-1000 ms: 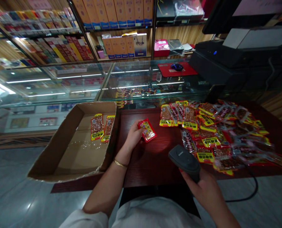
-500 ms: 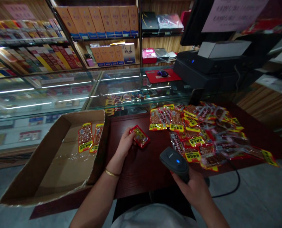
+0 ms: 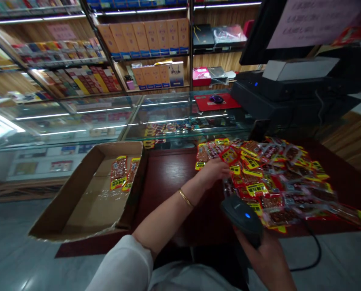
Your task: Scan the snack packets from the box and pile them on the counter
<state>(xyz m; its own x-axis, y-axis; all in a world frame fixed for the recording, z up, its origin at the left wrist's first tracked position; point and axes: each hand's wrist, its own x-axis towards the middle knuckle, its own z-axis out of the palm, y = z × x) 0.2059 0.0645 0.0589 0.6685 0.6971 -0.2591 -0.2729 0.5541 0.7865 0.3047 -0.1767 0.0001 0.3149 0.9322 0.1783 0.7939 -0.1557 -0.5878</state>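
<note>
My left hand point(image 3: 213, 173) is stretched over the near left side of a heap of snack packets point(image 3: 256, 188), its fingers closed at the edge of a small red-bordered snack packet point(image 3: 229, 155). Part of the grip is hidden behind the hand. A dark handheld barcode scanner point(image 3: 241, 218) with a lit blue spot is in my right hand point(image 3: 267, 250), fingers wrapped round its handle, just in front of the heap. The heaped packets are clear with red and yellow ends and brown contents.
To the left stands an open cardboard box point(image 3: 92, 202) with two packets point(image 3: 119, 171) inside. Behind the dark red table point(image 3: 168, 169) runs a glass display counter point(image 3: 168, 109). A red mouse pad point(image 3: 203, 104) and a monitor point(image 3: 256, 36) are at the back. The scanner's cable point(image 3: 318, 252) hangs right.
My left hand has carried the red-bordered packet rightward from the bare table to the heap. The scanner stays in my right hand. The whole view has shifted somewhat.
</note>
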